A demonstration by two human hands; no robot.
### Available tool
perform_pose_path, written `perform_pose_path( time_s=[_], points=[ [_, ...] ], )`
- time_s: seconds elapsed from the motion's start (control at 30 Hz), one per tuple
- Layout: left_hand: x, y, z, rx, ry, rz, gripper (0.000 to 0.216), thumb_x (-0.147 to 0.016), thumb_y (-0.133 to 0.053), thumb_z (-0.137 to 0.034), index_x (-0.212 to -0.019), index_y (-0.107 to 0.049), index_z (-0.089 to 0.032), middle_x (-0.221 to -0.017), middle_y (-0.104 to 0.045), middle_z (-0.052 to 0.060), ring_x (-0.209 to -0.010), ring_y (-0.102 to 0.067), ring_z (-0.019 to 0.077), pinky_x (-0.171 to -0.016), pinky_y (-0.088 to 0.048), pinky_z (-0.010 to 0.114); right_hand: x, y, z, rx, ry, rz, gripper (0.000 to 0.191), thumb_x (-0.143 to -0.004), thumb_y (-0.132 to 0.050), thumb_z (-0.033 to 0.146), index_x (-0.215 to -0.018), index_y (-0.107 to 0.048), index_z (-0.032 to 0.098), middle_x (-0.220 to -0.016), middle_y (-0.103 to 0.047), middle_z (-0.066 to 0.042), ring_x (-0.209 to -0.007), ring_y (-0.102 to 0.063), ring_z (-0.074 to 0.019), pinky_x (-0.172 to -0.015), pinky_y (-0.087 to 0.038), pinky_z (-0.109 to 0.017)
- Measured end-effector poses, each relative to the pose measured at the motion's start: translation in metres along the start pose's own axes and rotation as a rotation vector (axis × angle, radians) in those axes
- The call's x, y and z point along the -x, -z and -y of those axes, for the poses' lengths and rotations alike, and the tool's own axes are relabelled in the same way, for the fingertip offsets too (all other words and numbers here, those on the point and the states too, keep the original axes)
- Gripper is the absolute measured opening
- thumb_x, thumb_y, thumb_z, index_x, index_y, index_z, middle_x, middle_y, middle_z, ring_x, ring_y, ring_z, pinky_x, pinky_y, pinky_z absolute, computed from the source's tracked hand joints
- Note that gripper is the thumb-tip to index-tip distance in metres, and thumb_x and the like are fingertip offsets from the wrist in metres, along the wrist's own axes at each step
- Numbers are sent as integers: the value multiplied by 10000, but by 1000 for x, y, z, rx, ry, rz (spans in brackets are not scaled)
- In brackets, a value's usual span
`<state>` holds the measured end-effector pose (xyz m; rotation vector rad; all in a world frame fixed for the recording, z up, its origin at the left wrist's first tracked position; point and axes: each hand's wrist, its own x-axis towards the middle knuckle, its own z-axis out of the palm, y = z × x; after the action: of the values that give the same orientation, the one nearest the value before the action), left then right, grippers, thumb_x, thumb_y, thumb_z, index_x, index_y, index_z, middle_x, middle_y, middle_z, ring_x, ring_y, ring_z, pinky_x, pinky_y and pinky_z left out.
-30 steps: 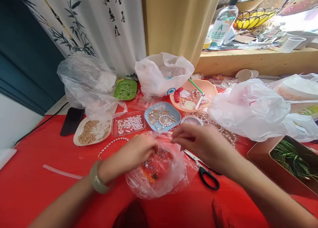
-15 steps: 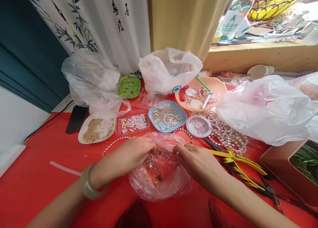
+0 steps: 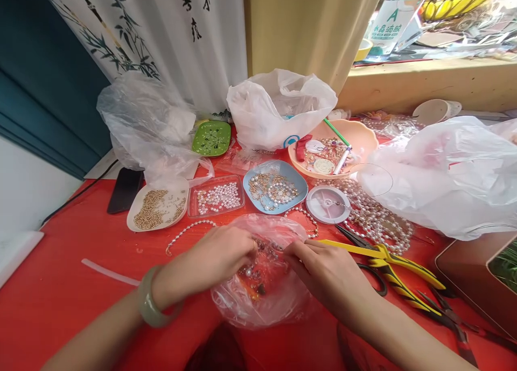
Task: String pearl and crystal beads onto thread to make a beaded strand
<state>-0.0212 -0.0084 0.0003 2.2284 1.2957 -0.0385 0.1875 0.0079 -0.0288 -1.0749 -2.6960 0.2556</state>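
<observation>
A clear plastic bag (image 3: pixel 266 313) lies in front of me, its mouth spread wide. Inside it are several clear and greyish beads (image 3: pixel 254 274) and some small orange pieces. My left hand (image 3: pixel 226 251), with a pale green bangle (image 3: pixel 152 301) at the wrist, is closed on the bag's left rim, fingertips curled downward and partly hidden. At the opposite rim my right hand (image 3: pixel 323 263) pinches the plastic between thumb and fingers. Just beyond the bag, a short pearl strand (image 3: pixel 189 228) rests on the red table (image 3: pixel 100 317).
Behind the bag stand a dish of gold beads (image 3: pixel 151 209), a clear tray of pearls (image 3: pixel 218 198), a blue dish (image 3: pixel 278 169) with chains and a spool (image 3: pixel 328 204). Yellow-handled pliers (image 3: pixel 404 271) lie right, near a large white bag (image 3: pixel 440 182). A phone (image 3: pixel 125 190) lies left.
The view has shifted slightly, so the items on the right appear farther right. Both hands stay at the bag's rim, with only small finger movement.
</observation>
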Motion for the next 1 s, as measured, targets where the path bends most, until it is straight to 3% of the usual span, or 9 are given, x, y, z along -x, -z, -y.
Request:
perform_pose_path(
  time_s=[0.13,0.4,0.57,0.73,1.0],
  points=[
    [-4,-5,-4,-9,24,-81,139,-799,-479,-135,-785,-610,-181,-813,-612,20,-774,-541,165,-639,-360,267,1,-1,1,-17,10,-64,117,-778,-532,120,-678,-583,153,-545,-595,-4,-489,-556,-131,-463,-280,-231],
    [-9,-12,-6,-4,28,-104,105,-761,-495,-143,-739,-596,-163,-779,-605,34,-780,-531,181,-672,-371,299,2,-2,0,-108,-9,-139,143,-778,-494,115,-667,-579,146,-529,-583,-7,-455,-517,-119,-453,-298,-219],
    [-14,-6,-5,509,167,-155,65,-712,-522,-148,-743,-579,-151,-703,-595,2,-640,-532,120,-586,-398,240,0,6,3,-395,-108,-145,112,-769,-501,111,-688,-567,152,-560,-596,5,-450,-489,-81,-465,-334,-182],
    [-18,4,-8,1095,260,-166,139,-663,-645,-206,-757,-583,-123,-714,-621,14,-657,-562,101,-604,-430,215,-1,18,7,-689,-146,-123,132,-755,-491,95,-652,-548,155,-512,-544,33,-441,-444,-61,-443,-328,-155],
    [-20,-2,-7,1366,321,-100,172,-657,-681,-200,-782,-619,-99,-760,-677,59,-608,-590,97,-520,-432,198,0,25,10,-891,-257,18,151,-737,-449,92,-621,-523,155,-515,-565,20,-448,-467,-74,-428,-315,-175]
  ],
)
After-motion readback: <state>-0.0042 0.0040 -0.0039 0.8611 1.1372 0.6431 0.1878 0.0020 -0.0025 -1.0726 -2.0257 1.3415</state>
